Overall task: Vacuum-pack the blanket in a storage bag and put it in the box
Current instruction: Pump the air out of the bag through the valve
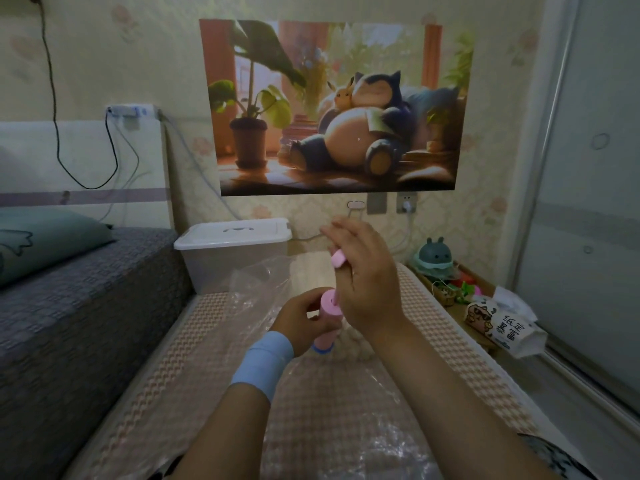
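Observation:
My left hand (300, 322) grips a pink cylindrical vacuum pump (328, 320) upright over the clear storage bag (256, 289). My right hand (367, 282) hovers just above the pump's top and pinches a small pink cap (338, 259) in its fingers. The clear bag lies crinkled on a pink-and-white checked blanket (346, 393) spread on the surface in front of me; I cannot tell how much of the blanket is inside the bag. A translucent plastic box (221, 265) with its white lid on stands at the far end.
A bed with a grey cover (86, 306) and a green pillow (45, 237) runs along the left. To the right are a tissue pack (509, 327), a small shelf with toys (440, 271) and a sliding glass door (588, 202). Cables hang on the wall.

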The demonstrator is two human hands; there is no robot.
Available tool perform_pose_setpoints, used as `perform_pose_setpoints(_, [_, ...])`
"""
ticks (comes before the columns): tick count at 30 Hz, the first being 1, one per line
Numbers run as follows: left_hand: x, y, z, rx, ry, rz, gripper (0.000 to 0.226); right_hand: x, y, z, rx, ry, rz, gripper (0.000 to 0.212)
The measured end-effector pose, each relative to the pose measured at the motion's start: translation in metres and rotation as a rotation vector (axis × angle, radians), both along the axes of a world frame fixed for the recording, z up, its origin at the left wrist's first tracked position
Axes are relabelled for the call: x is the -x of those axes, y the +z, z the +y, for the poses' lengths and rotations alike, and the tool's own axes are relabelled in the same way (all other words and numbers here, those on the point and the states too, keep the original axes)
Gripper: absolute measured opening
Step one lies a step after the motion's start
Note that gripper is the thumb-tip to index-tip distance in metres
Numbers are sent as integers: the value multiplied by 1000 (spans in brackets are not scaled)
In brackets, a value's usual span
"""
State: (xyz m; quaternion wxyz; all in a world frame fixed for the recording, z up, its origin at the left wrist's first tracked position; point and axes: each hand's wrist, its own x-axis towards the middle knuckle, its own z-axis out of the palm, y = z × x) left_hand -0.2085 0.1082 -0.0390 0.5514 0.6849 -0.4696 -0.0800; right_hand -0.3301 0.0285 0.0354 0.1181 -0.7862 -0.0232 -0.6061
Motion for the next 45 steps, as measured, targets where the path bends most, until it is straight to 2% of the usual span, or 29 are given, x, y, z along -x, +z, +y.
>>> perform_pose_setpoints(3, [2,6,5,-28,49,-39,36,-6,-28,-5,-94,12,433,50])
perform_pose_setpoints(5, [1,11,11,-79,61,-76,40,-9,-39,-7,-145,54,591,50])
perform_pose_setpoints(7, [-1,18,17,-66,62,-3,49,-10,-40,-8,-156,109,621,58])
perform_pose_setpoints(9, [-5,27,24,35,132,82,47,-9,-40,-8,-210,165,646,83])
perform_pose_setpoints(11, [-7,35,31,105,187,20,30,-13,-43,-9,-356,246,626,102])
perform_pose_setpoints(13, [-3,43,38,77,189,-137,23,-19,-46,-9,-542,332,575,109])
perform_pose_setpoints(14, [0,45,41,29,194,-227,27,-23,-48,-10,-578,346,564,103])
perform_pose_setpoints(17, [5,47,38,-114,288,-416,39,-31,-53,-13,-504,308,606,51])
perform_pose_setpoints(19, [4,51,36,-166,371,-449,38,-35,-57,-10,-510,313,616,37])
perform_pose_setpoints(22, [3,59,39,-219,420,-527,28,-42,-63,-7,-507,317,624,41])
perform_pose_setpoints(24, [7,74,48,-223,511,-670,26,-46,-66,-8,-517,318,643,41])
perform_pose_setpoints(27, [16,107,70,102,787,-921,23,-51,-70,-10,-515,301,676,42])
perform_pose_setpoints(29, [16,118,81,306,891,-976,21,-55,-74,-10,-494,287,688,41])
perform_pose_setpoints(30, [14,118,82,329,905,-954,21,-57,-75,-9,-484,284,693,42])
perform_pose_setpoints(32, [7,105,76,214,818,-843,23,-59,-77,-8,-471,282,705,42])
perform_pose_setpoints(35, [2,72,57,-190,581,-635,29,-60,-78,-5,-470,262,685,42])
perform_pose_setpoints(37, [3,70,54,-267,577,-678,26,-61,-78,-4,-473,264,679,41])
perform_pose_setpoints(38, [7,76,56,-199,627,-732,24,-60,-79,-5,-479,265,681,40])
perform_pose_setpoints(42, [11,113,81,334,925,-950,19,-61,-80,-8,-502,284,685,39])
perform_pose_setpoints(43, [10,113,82,378,948,-953,19,-62,-80,-9,-501,286,695,39])
perform_pose_setpoints(45, [9,98,75,279,880,-872,22,-63,-80,-9,-489,294,724,40])
